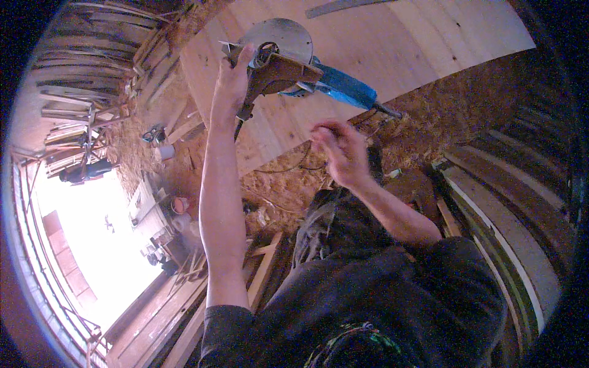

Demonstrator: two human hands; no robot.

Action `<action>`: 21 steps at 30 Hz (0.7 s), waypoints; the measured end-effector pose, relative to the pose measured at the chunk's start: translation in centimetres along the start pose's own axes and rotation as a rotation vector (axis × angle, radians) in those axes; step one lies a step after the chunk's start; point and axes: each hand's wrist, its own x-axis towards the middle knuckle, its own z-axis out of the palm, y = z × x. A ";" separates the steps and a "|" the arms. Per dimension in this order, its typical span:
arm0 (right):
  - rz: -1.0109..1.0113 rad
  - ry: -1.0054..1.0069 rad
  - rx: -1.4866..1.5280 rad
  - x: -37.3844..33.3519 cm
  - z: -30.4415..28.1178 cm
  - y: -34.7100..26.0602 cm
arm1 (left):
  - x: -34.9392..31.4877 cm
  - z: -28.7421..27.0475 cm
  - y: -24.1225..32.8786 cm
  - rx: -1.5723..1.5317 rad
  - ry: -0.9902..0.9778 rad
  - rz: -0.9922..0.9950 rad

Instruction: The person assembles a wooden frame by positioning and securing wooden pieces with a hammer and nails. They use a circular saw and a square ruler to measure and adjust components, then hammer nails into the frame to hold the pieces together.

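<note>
My left hand (234, 83) is closed on the front edge of a circular saw (343, 86) with a blue motor body. The saw is turned so that its round metal blade (279, 38) faces up, beside a dusty brown guard. The saw is over a large plywood sheet (368, 37); whether it touches the sheet I cannot tell. My right hand (345, 153) is in the air nearer my body, below the saw's blue end and apart from it. Its fingers are loosely bent and a little blurred, with nothing visible in them.
A dark strip of wood (350, 6) lies on the sheet's far part. Sawdust and shavings (276, 190) cover the ground. Long boards (509, 227) are stacked at the right, more timber (98, 55) at the far left. A white bucket (164, 152) stands left of my arm.
</note>
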 end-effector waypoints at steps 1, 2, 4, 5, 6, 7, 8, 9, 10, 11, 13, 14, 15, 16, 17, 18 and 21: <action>-0.096 0.001 -0.050 1.2 2.2 3.4 | 1.0 -0.3 -1.1 0.013 -0.005 0.002; -0.189 0.007 -0.099 2.3 4.0 6.3 | 1.7 -0.4 -1.7 0.027 -0.013 0.002; 0.088 -0.063 0.218 4.4 7.2 8.0 | 1.8 -0.2 -2.1 0.034 -0.004 0.088; 0.226 -0.100 0.375 5.2 8.5 8.9 | 1.8 -0.3 -2.1 0.038 0.003 0.132; 0.253 -0.085 0.454 5.8 9.6 9.7 | 2.5 -0.4 -2.7 0.090 0.020 0.121; 0.283 -0.077 0.532 6.3 10.8 11.2 | 3.7 -0.8 -3.9 0.142 0.046 0.109; 0.310 -0.058 0.605 6.7 11.4 11.7 | 4.0 -0.7 -4.1 0.169 0.064 0.103; 0.337 -0.056 0.666 7.1 11.9 12.2 | 4.3 -0.7 -4.3 0.199 0.081 0.098; 0.368 -0.057 0.723 7.1 12.3 12.1 | 3.5 -0.3 -3.6 0.206 0.104 0.094; 0.398 -0.056 0.780 7.2 12.6 12.1 | 3.0 0.0 -3.1 0.215 0.126 0.090; 0.410 -0.028 0.781 6.9 13.0 11.9 | 3.5 -0.1 -3.8 0.167 0.122 0.124; 0.417 -0.015 0.781 6.7 13.2 11.6 | 3.7 -0.2 -4.2 0.143 0.123 0.141; 0.433 -0.010 0.812 6.6 13.3 11.4 | 3.7 -0.3 -4.6 0.116 0.107 0.120; 0.445 0.000 0.844 6.6 13.4 11.4 | 3.7 -0.3 -4.6 0.091 0.087 0.102; 0.457 0.011 0.876 6.7 13.5 11.3 | 3.6 -0.3 -4.6 0.065 0.067 0.083; 0.450 -0.006 0.888 6.7 13.4 11.3 | 3.5 -0.3 -4.5 0.074 0.063 0.087; 0.411 -0.046 0.901 6.8 13.1 11.3 | 2.8 -0.2 -3.3 0.082 0.034 0.096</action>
